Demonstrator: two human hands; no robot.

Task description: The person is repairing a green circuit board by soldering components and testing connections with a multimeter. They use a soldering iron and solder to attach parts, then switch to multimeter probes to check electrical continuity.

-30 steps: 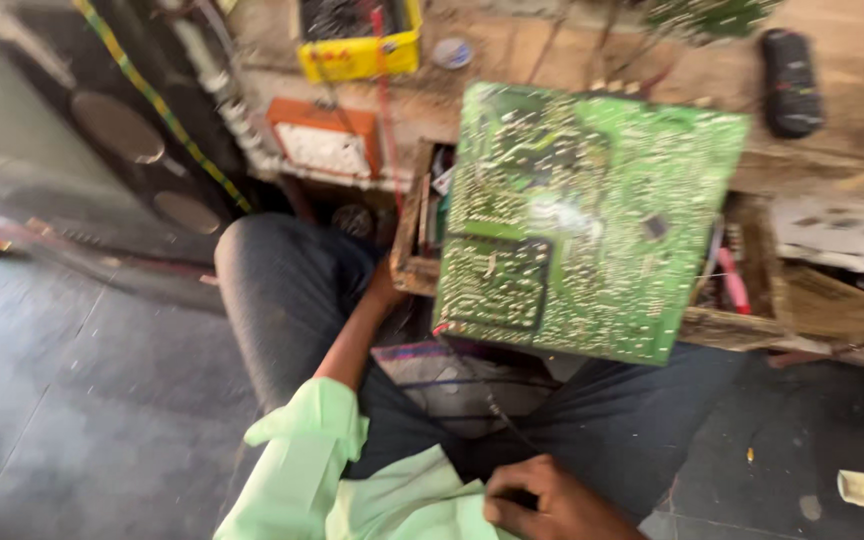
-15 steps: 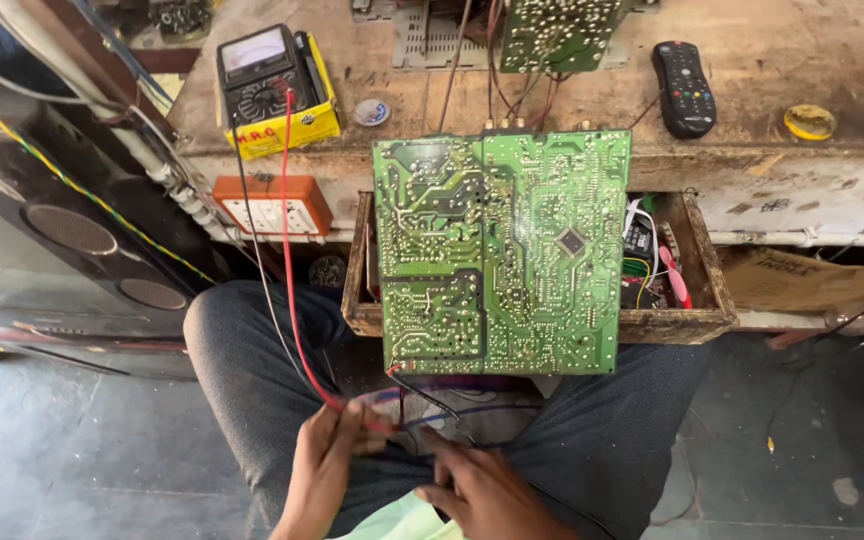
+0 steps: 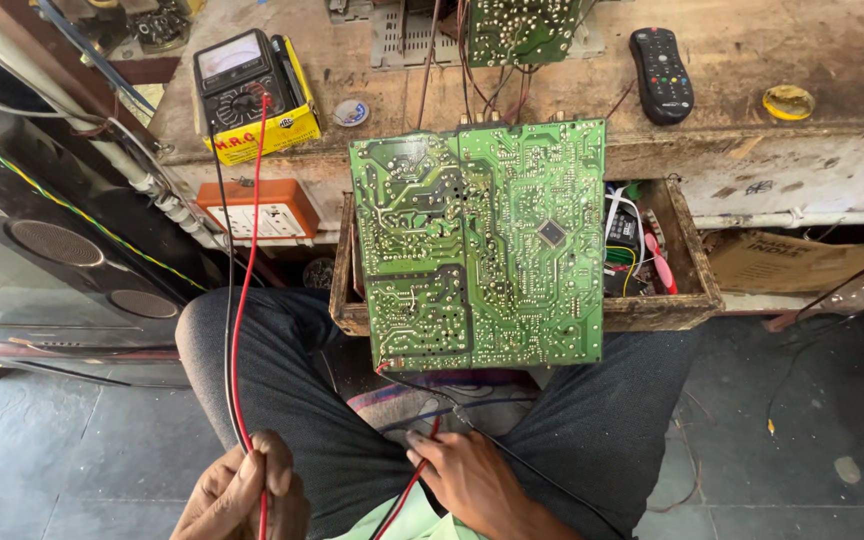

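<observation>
From the head camera, your left hand [image 3: 244, 492] sits low over your left knee, its fingers [image 3: 274, 470] curled shut around the red and black test leads [image 3: 237, 330]. Those leads climb from your fist up to the yellow-cased analogue multimeter [image 3: 250, 92], which lies on the worn wooden worktop [image 3: 752, 50].

Your right hand [image 3: 472, 478] rests in your lap, its fingers pinched closed on a red probe [image 3: 414, 482] that slants down toward your shirt; a thin black wire [image 3: 512, 452] crosses just over the hand.

The large green circuit board [image 3: 480, 245] stands solder side toward you, propped above your knees against the open wooden drawer [image 3: 687, 290]. The drawer holds a tangle of wires and small parts.

On the worktop lie a black remote control [image 3: 661, 74], a round yellow tin [image 3: 788, 101] and a second, smaller green board [image 3: 520, 30]. An orange socket box [image 3: 258, 208] hangs below the worktop's edge, left of the drawer.
</observation>
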